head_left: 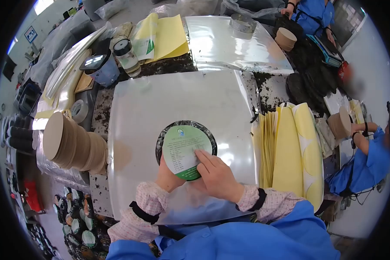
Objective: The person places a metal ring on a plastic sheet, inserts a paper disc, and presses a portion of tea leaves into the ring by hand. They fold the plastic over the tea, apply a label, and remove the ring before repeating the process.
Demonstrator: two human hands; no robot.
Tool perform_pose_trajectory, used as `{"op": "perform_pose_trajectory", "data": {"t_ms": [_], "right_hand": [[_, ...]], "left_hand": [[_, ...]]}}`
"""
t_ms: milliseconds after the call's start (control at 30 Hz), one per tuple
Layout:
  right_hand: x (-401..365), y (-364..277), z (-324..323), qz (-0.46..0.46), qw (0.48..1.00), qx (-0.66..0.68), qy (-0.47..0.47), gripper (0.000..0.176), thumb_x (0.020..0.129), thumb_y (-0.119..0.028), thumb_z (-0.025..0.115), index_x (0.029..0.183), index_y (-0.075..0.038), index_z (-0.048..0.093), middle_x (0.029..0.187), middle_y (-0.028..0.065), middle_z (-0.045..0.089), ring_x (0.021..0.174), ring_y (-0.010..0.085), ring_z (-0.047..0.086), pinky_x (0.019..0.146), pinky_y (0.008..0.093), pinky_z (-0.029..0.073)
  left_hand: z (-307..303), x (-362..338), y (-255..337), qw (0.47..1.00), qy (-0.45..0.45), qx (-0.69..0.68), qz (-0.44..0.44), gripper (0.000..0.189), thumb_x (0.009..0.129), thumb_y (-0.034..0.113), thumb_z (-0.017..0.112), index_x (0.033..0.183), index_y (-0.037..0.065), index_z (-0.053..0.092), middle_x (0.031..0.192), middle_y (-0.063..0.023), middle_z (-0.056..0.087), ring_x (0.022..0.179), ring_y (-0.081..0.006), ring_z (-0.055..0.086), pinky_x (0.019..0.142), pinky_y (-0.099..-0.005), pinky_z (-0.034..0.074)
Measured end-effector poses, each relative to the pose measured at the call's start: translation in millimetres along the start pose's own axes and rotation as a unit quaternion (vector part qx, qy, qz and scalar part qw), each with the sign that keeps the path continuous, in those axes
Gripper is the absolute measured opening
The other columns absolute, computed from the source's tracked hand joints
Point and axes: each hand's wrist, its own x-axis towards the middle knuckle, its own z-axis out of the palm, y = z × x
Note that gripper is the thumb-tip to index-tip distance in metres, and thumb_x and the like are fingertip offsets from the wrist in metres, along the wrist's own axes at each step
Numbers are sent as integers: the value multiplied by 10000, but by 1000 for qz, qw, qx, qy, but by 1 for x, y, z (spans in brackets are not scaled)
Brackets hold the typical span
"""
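A round dark cake wrapped in clear film (185, 126) lies on a shiny silver sheet (160, 99) in front of me. A round green-and-white printed label (184, 149) sits on top of it. My right hand (216, 175) presses flat fingers on the label's lower right part. My left hand (167, 175) grips the cake's near edge from below left, thumb hidden under the label.
A leaning stack of tan paper discs (76, 147) lies at left. Yellow backing sheets (290, 151) stand at right. A scale (100, 65) and jar (126, 54) sit far left. Finished wrapped cakes (76, 221) pile at lower left. Other people in blue (368, 160) work at right.
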Motion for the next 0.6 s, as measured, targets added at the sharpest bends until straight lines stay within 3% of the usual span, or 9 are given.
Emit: {"op": "perform_pose_trajectory", "data": {"t_ms": [100,200,300,333,400,467,567,600], "right_hand": [[26,-12,-36,119,984,104,-87,491,921,-367,682,1162,47,574,1414,294,523,1335,426,503,1145,496,376],[59,18,-7,63,937,342,17,651,1002,-417,557,1401,88,454,1493,299,444,1401,439,424,1214,495,259],[70,39,29,110,928,356,19,740,1039,-423,468,1548,73,263,1580,286,330,1476,435,305,1244,490,170],[69,38,30,113,922,371,1,764,1023,-449,487,1593,-12,227,1633,262,237,1527,410,208,1236,560,125],[68,23,32,48,985,153,-55,770,999,-476,520,1596,-62,261,1642,249,222,1535,403,195,1214,621,118],[73,13,40,8,996,-19,-86,821,935,-544,588,1586,-120,323,1649,230,213,1549,388,160,1172,711,114],[75,6,46,18,993,-67,-99,849,896,-568,629,1568,-125,360,1644,225,228,1548,393,147,1170,714,128],[74,6,47,22,991,-75,-112,868,871,-570,653,1563,-129,370,1642,227,232,1544,403,145,1164,720,138]], "left_hand": [[-2,2,3,984,-10,-161,-76,469,860,305,733,1295,152,647,1292,-32,669,1236,-257,596,1071,-426,420],[-12,10,11,964,-35,-238,-114,529,866,310,715,1352,132,607,1365,-80,623,1328,-279,526,1161,-422,329],[-15,11,4,985,55,-155,-50,609,885,251,658,1458,98,519,1507,-156,497,1466,-287,378,1233,-427,218],[-36,25,11,865,52,-458,-200,666,900,179,584,1531,44,418,1605,-192,357,1539,-282,247,1257,-443,144],[-48,21,15,888,75,-422,-169,611,927,163,556,1512,31,440,1587,-188,386,1530,-297,267,1248,-443,172],[-57,22,9,910,96,-384,-126,559,954,147,528,1494,17,461,1569,-184,416,1521,-311,287,1239,-443,200],[-61,16,6,934,129,-326,-70,487,995,123,487,1466,-2,492,1543,-178,461,1508,-334,316,1225,-444,241],[-51,24,4,926,129,-345,-80,422,1031,126,449,1421,-9,536,1500,-189,509,1471,-318,387,1200,-430,292]]}}
